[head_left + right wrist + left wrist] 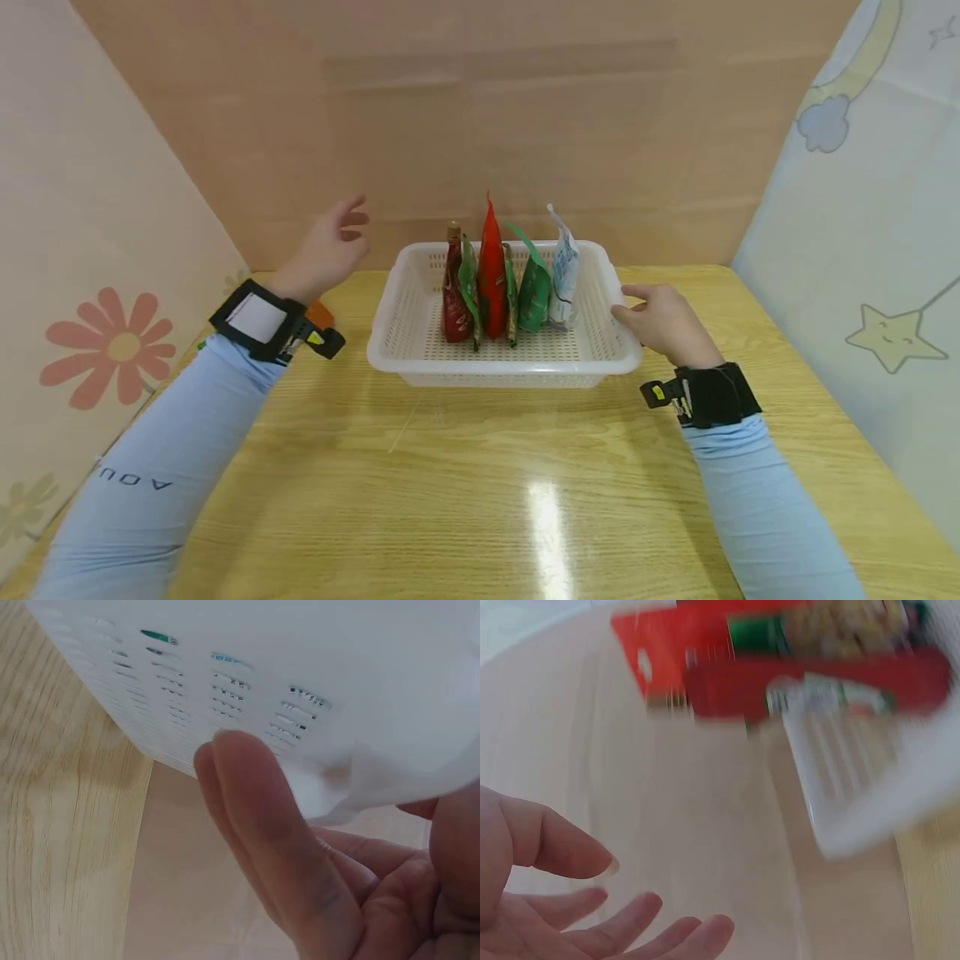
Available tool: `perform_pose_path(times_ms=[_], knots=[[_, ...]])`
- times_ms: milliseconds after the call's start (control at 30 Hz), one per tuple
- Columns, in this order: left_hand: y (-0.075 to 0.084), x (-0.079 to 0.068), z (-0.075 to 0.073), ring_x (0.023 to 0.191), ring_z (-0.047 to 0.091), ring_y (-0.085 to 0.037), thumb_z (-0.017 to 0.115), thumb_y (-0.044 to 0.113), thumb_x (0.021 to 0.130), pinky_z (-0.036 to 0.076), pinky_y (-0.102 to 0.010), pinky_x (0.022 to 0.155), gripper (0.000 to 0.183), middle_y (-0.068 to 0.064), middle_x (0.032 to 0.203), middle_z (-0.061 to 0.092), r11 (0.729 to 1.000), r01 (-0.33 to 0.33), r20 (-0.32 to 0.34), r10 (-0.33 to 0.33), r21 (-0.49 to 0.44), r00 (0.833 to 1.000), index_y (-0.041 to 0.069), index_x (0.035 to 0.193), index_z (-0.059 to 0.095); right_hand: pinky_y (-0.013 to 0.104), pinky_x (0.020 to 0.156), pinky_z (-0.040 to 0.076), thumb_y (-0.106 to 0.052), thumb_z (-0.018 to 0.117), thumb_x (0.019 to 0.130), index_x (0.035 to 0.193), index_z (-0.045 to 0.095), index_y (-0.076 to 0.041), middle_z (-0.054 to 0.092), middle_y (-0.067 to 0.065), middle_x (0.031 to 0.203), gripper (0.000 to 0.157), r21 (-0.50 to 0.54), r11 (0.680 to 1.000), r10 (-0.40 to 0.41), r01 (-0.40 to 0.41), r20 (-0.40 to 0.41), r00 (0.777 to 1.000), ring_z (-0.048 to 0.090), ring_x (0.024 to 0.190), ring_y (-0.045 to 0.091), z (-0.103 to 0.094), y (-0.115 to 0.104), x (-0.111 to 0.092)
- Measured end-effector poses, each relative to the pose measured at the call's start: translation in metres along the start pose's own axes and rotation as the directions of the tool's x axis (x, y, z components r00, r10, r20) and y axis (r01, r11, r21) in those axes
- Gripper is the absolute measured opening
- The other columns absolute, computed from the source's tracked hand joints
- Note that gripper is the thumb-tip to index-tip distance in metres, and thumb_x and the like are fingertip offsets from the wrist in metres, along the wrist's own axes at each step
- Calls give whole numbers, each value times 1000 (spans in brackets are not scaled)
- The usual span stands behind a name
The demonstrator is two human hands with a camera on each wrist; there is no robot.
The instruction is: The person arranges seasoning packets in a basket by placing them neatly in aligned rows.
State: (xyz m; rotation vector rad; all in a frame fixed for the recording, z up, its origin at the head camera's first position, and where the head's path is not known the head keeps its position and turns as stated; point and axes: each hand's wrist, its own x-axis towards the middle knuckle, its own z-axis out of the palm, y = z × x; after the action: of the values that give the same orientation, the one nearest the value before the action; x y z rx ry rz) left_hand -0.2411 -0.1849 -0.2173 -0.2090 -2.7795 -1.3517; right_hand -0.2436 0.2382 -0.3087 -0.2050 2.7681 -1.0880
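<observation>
A white plastic basket (pixel 510 367) with slotted walls sits on the wooden table. Inside stand a dark red bottle (pixel 454 300) with a tan cap, a tall red packet (pixel 492 275), several green packets (pixel 535 292) and a white-and-blue packet (pixel 565 275), side by side. My left hand (pixel 330 250) is raised in the air left of the basket, fingers loosely bent and apart, holding nothing. At the basket's right end, my right hand (pixel 663 321) grips the rim. In the right wrist view, its fingers (pixel 259 802) lie outside the slotted wall, below the rim.
Behind my left wrist, an orange object (pixel 321 315) lies on the table (pixel 465 492), mostly hidden. A brown-covered wall (pixel 510 125) rises behind the basket. Patterned panels (pixel 862 242) close in the right and left sides.
</observation>
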Motion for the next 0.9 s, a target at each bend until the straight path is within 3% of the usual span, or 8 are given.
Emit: perform_pose_path(times_ms=[133,300,500,633,667,800,867,900], knots=[[-29,-12,-27,132,39,-46,43,4,98,36,-55,108,61,-27,150,38,998,32,-68,-29,49,997,4,156,25,37,72,57,-22,55,102,148,36,8,62,32,119,58,-8,1000,-4,4,-7,1000,67,100,37,-2,2,-1],[-89,-19,-53,130,41,-47,44,10,100,45,-50,98,60,-32,149,34,976,167,-67,-159,141,985,1,156,23,37,71,57,-23,54,102,149,34,7,62,32,119,60,-6,1000,-3,3,-8,1000,67,98,37,-5,6,-2],[-156,-35,-68,127,37,-57,44,23,103,41,-61,98,64,-44,143,30,896,304,-64,-300,325,952,-15,149,21,37,71,57,-24,55,102,150,33,7,62,32,120,61,2,1000,-1,1,0,1000,67,98,36,-6,10,-3],[-190,-47,-71,116,43,-58,43,36,103,45,-58,82,74,-49,137,31,839,373,-141,-346,396,928,-24,142,24,36,71,56,-23,55,102,149,33,7,62,32,119,60,7,1000,-14,14,-3,1000,68,98,37,-6,9,-2],[-198,-49,-71,108,48,-56,42,40,103,45,-54,75,75,-48,132,39,824,386,-150,-356,415,922,-26,138,30,36,71,57,-23,55,102,149,34,7,62,32,119,60,10,1000,-16,16,-2,1000,67,98,37,-5,9,-2],[-220,-51,-66,77,56,-41,45,53,98,45,-42,60,78,-33,94,57,763,426,-111,-430,485,896,-23,109,55,36,71,57,-23,55,102,149,33,8,62,33,119,61,15,1000,-19,19,4,1000,68,98,37,-5,10,-1],[-226,-50,-61,73,55,-35,45,59,96,45,-40,59,83,-29,87,52,738,432,-63,-470,519,880,-24,103,52,36,71,57,-24,55,102,149,33,8,62,33,119,61,12,1000,-17,17,2,1000,68,97,36,-5,10,-1],[-228,-49,-58,78,56,-38,46,62,94,48,-42,64,90,-33,92,52,723,447,-48,-500,527,865,-27,109,48,37,71,57,-24,55,102,149,33,9,61,33,119,61,11,1000,-17,17,3,1000,68,97,36,-6,10,-1]])
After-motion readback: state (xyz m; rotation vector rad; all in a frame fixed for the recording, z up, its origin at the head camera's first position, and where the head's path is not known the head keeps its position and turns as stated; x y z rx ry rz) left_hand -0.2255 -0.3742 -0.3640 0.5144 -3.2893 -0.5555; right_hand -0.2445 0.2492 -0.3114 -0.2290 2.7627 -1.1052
